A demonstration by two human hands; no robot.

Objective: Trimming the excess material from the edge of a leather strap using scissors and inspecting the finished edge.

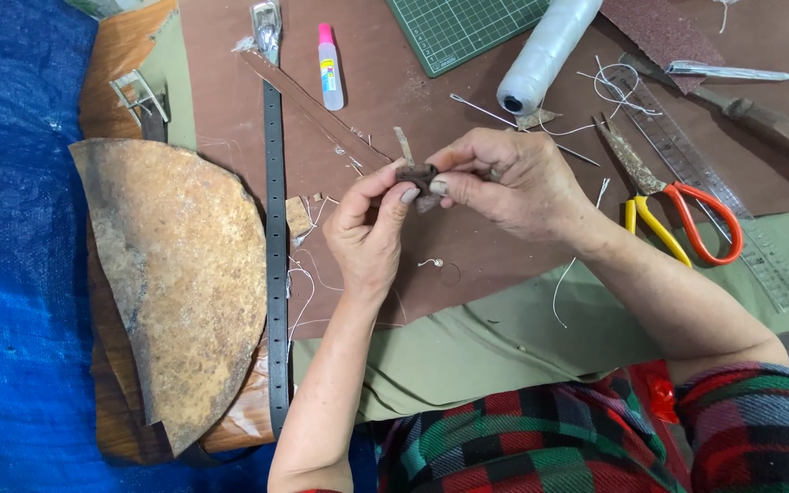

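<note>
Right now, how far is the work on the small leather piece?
Looks done: a small brown leather loop is already folded into shape, and white thread scraps lie on the brown mat. In hand: the left hand and the right hand pinch the loop between fingertips. Seemingly left: the black belt lies apart from the loop, which is not on it.

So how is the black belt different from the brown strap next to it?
The black belt is dark and runs straight up the table, past the rusty curved plate. The brown strap is lighter, looks shorter, and lies slanted toward the hands. Both are long, narrow and flat, and meet near a metal buckle.
</note>
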